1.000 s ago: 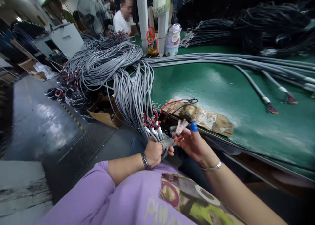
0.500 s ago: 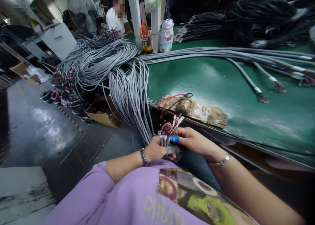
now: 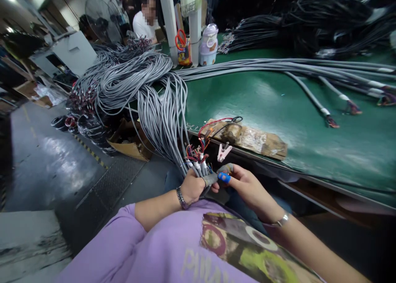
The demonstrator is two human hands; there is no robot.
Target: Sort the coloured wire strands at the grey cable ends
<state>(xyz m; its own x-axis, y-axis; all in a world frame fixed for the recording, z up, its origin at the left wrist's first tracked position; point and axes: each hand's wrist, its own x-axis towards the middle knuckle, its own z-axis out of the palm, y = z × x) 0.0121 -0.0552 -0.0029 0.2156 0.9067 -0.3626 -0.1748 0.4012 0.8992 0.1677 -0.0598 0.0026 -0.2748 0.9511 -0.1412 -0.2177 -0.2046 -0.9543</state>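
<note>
My left hand (image 3: 192, 187) is closed around the ends of a bundle of grey cables (image 3: 161, 118) that hangs off the green table's edge. Stripped coloured wires (image 3: 196, 153) stick up out of the fist. My right hand (image 3: 247, 188), with a blue finger cot (image 3: 224, 177) on one fingertip and a grey one on another, is pinched against the cable ends beside the left thumb. What it pinches is too small to name. A small pink clip (image 3: 223, 151) shows just above the right fingers, near the table edge.
The green table (image 3: 278, 101) carries more long grey cables (image 3: 309, 74) with stripped ends. A taped cardboard piece (image 3: 253, 140) lies at its near edge. Scissors in a holder (image 3: 182, 48) and a jar (image 3: 209, 43) stand at the back. Another person (image 3: 145, 21) sits far off.
My right hand has swung from open beside the bundle to pinched at the cable ends. The pink clip has left my right fingers and now shows above them.
</note>
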